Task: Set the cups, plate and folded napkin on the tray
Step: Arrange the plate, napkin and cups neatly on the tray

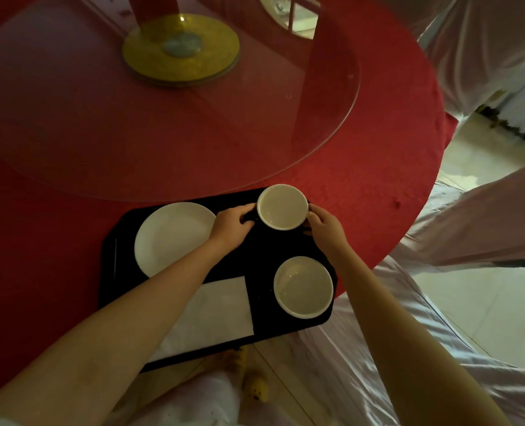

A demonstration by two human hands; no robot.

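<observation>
A black tray point(264, 256) lies at the near edge of the red table. On it are a white plate point(169, 235) at the left, a folded white napkin point(221, 312) at the front, and a white cup point(303, 286) at the front right. A second white cup point(282, 206) is at the tray's far right corner. My left hand point(230, 224) grips its left side and my right hand point(324, 224) its right side. Whether this cup rests on the tray or is held just above it, I cannot tell. My left forearm covers part of the plate and napkin.
A round glass turntable point(255, 142) with a gold centre disc point(181, 49) fills the middle of the red tablecloth point(378, 186). Chairs in pale satin covers point(485, 216) stand at the right and near me. The tray's front edge overhangs the table's edge.
</observation>
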